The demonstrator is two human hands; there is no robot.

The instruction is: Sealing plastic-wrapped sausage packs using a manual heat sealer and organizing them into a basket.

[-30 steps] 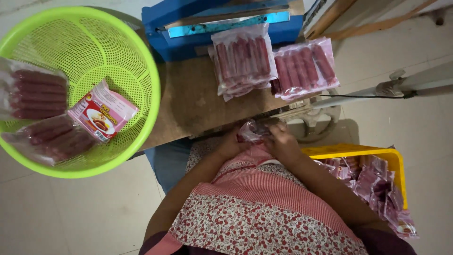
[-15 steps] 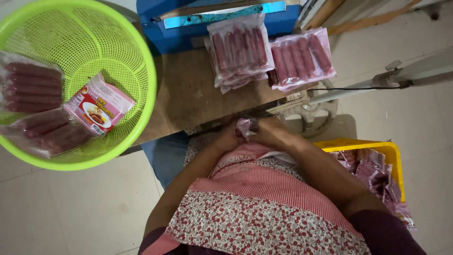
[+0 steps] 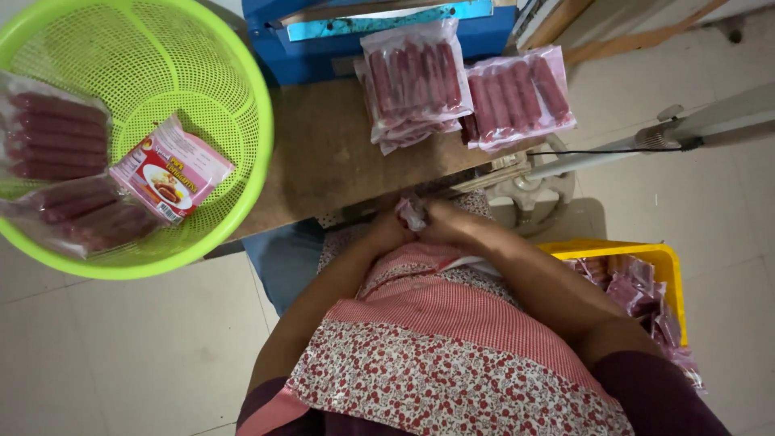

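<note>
- The left hand and the right hand meet close to the body at the near edge of the worn brown wooden tabletop, with a small crumpled clear plastic packet between them
- The fingers of both hands are curled around that packet, gripping it from either side; what is inside it cannot be told
- At 12 o'clock from the hands lies a stack of clear sealed bags of dark red sausages, and just beside it, toward 1 o'clock, a second such bag, the two touching at their edges
- Beyond them at 12 o'clock stands a blue metal sealing machine
- At 10 o'clock a round lime-green plastic mesh basket overhangs the tabletop's left end; it holds further clear bags of sausages and a pink printed packet
- At 4 o'clock from the hands, down on the pale tiled floor, sits a yellow plastic crate filled with pinkish plastic-wrapped pieces
- A red-checked and flowered apron covers the person's front at 6 o'clock
</note>
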